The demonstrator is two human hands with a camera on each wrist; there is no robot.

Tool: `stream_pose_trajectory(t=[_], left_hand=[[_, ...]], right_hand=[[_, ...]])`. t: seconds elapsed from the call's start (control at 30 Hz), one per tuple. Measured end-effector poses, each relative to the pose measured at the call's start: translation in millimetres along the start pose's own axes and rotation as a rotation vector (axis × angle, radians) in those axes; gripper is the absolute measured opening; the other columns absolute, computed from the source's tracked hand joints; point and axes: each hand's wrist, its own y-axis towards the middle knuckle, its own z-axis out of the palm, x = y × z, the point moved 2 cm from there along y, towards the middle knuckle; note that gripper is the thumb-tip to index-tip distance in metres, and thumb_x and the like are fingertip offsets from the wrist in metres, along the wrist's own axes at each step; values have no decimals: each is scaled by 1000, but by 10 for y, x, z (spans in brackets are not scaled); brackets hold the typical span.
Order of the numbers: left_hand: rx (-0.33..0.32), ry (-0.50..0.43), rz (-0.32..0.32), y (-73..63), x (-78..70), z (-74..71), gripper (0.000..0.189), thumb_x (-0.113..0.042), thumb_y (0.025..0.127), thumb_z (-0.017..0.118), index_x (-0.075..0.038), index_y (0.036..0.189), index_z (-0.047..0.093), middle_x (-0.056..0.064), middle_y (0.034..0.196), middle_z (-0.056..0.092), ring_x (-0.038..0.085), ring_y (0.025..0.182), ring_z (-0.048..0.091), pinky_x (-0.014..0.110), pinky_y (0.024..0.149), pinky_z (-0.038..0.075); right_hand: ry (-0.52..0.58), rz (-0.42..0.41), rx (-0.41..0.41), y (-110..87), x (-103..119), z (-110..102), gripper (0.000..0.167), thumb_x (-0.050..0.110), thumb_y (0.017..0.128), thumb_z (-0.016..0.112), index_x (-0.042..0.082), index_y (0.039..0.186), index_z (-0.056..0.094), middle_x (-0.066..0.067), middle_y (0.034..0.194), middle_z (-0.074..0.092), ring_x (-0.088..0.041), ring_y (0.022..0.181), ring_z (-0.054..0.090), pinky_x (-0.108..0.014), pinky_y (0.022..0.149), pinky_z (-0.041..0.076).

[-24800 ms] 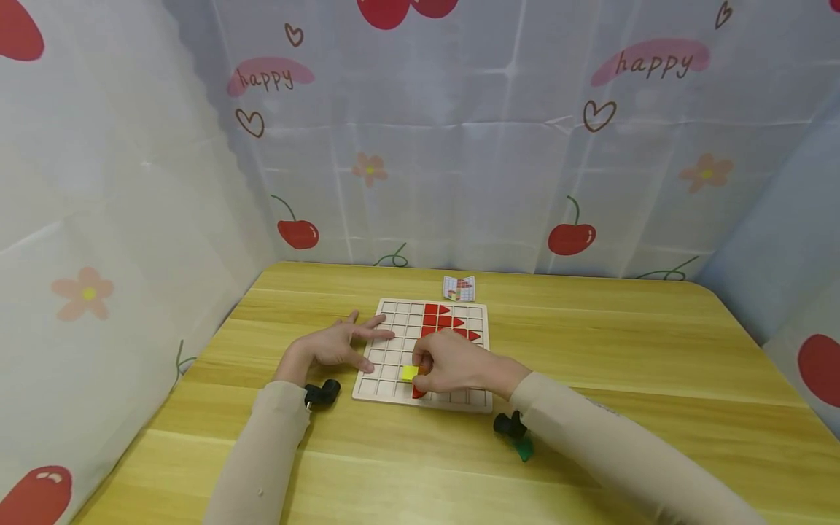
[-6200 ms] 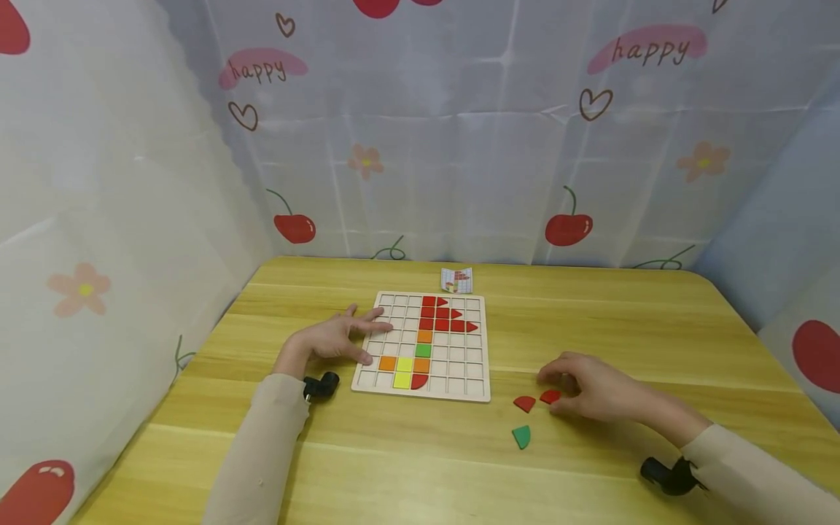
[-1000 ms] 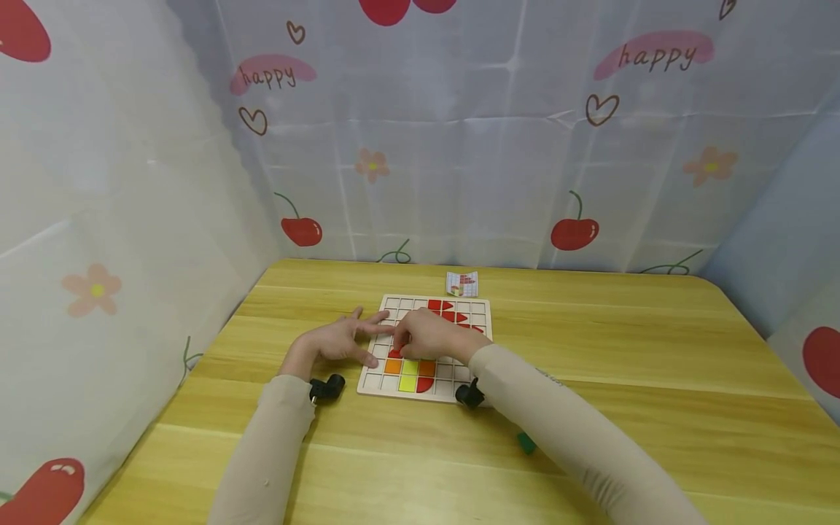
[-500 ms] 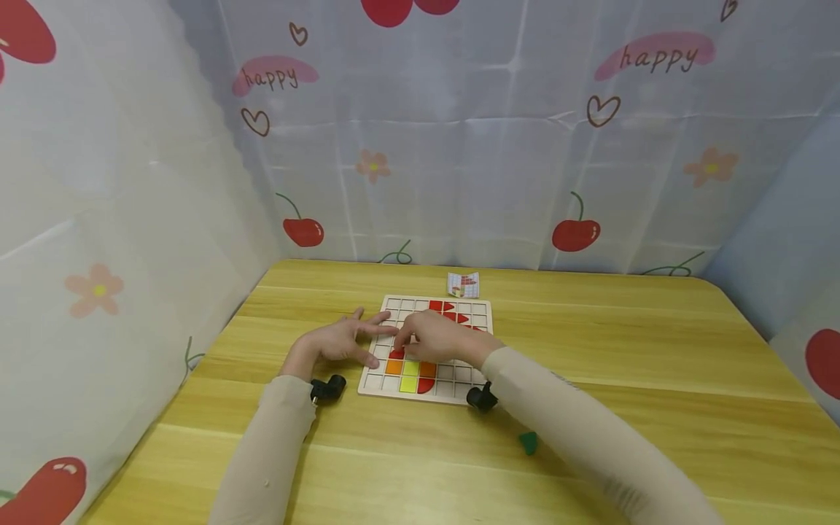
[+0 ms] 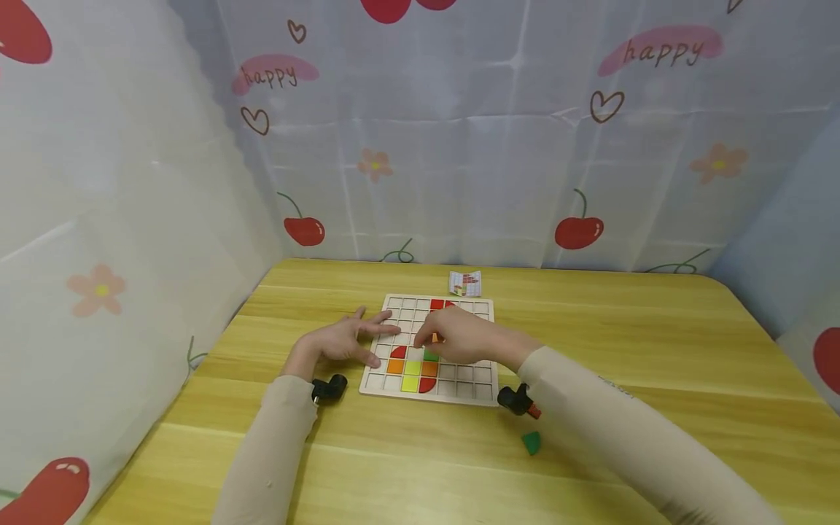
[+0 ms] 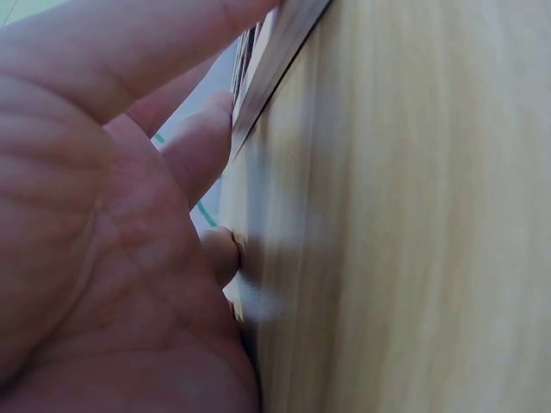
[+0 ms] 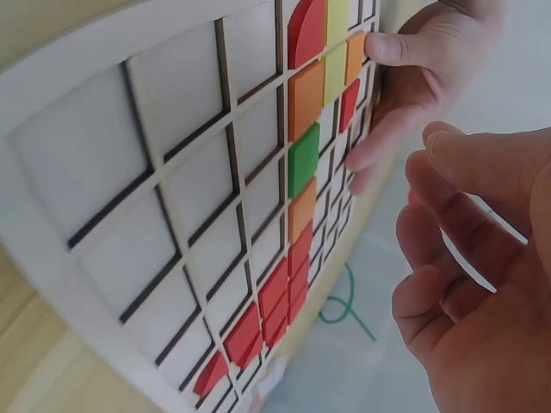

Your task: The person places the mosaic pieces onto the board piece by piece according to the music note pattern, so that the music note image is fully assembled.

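A wooden grid board [image 5: 464, 373] lies on the table, partly filled with red, orange, yellow and green tiles. My left hand [image 5: 337, 341] rests with spread fingers at its left edge; in the left wrist view its palm [image 6: 112, 241] faces the board's side. Over the board's middle hovers my right hand [image 5: 462, 337], hiding some of the red tiles. The right wrist view shows its fingers [image 7: 422, 292] loosely bent, nothing between thumb and fingertips. Just left of it, a red quarter-round tile [image 5: 399, 352] sits in a cell above an orange square tile [image 5: 396, 367], beside the yellow tiles [image 5: 411, 375].
A green quarter-round tile [image 5: 532, 442] lies on the table right of the board. A red tile [image 5: 534, 412] shows partly behind the right wrist's black camera mount [image 5: 515, 399]. A small printed card [image 5: 465, 284] lies beyond the board; a patterned curtain [image 5: 420, 146] stands behind the table.
One red quarter-round tile went from the table at right into the board's cell above the left orange tile. My right hand has since let go and drawn rightward; the left stayed.
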Motion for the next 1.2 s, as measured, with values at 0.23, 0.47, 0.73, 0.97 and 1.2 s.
stream_pose_trajectory(t=[0.23, 0.47, 0.73, 0.97, 1.2], left_hand=[[7, -15, -11, -18, 3, -13, 70, -31, 86, 82, -41, 149, 54, -15, 174, 10, 37, 159, -21, 78, 117, -10], [-2, -35, -6, -29, -13, -15, 69, -28, 87, 82, -39, 149, 55, -13, 174, 12, 37, 159, -21, 78, 117, -11], [-2, -50, -5, -27, -36, -6, 69, -25, 87, 82, -38, 149, 55, -13, 174, 12, 36, 159, -22, 76, 118, -12], [2, -22, -17, 16, -3, -11, 69, -30, 87, 82, -41, 149, 54, -15, 174, 11, 36, 159, -21, 77, 118, -10], [-5, -32, -20, -3, 5, -9, 69, -29, 87, 82, -40, 149, 55, -14, 174, 11, 36, 159, -21, 77, 117, -11]], right_hand=[[25, -37, -7, -305, -65, -60, 20, 7, 98, 66, 8, 114, 78, -4, 108, 75, -11, 92, 64, -31, 86, 56], [55, -12, -5, -619, -210, -61, 18, 7, 97, 68, 9, 112, 78, 2, 105, 74, -9, 89, 60, -31, 83, 55], [77, 19, 43, -1023, -369, -49, 20, 7, 96, 68, 17, 109, 79, 6, 105, 71, -9, 89, 58, -34, 83, 54], [132, 9, 52, -1332, -531, -4, 25, 6, 97, 68, 27, 101, 80, 13, 95, 67, -3, 84, 56, -24, 75, 52], [118, -14, 59, -1515, -679, 89, 36, 0, 97, 66, 32, 102, 80, 15, 101, 64, 0, 91, 57, -23, 81, 54]])
